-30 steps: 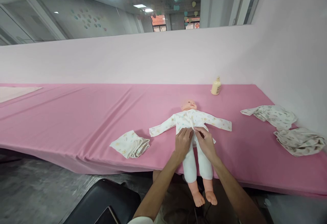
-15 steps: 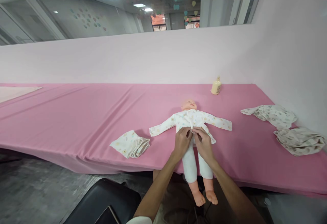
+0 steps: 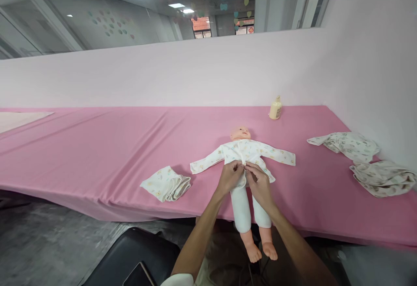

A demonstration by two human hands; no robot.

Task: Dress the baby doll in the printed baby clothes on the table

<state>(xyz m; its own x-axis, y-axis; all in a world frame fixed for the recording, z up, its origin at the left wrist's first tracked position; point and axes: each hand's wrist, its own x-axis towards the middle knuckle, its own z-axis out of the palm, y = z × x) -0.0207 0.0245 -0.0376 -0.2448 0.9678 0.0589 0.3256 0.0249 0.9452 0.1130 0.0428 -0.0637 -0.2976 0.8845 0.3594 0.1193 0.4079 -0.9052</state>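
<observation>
A baby doll (image 3: pixel 240 133) lies on its back on the pink table (image 3: pixel 97 147), its bare feet hanging over the near edge. It wears a white printed shirt (image 3: pixel 260 150) with the sleeves spread out, and white trousers (image 3: pixel 241 207). My left hand (image 3: pixel 230 176) and my right hand (image 3: pixel 259 181) meet at the doll's waist. Both pinch the lower front edge of the shirt between closed fingers.
A folded printed cloth (image 3: pixel 166 184) lies left of the doll. Two crumpled garments (image 3: pixel 345 143) (image 3: pixel 381 176) rest at the right by the wall. A cream bottle (image 3: pixel 275 108) stands at the back. A black chair (image 3: pixel 137 255) with a phone (image 3: pixel 138 275) is below the table edge.
My hands have drawn slightly closer together at the shirt's front and shifted a little left. The doll has not moved.
</observation>
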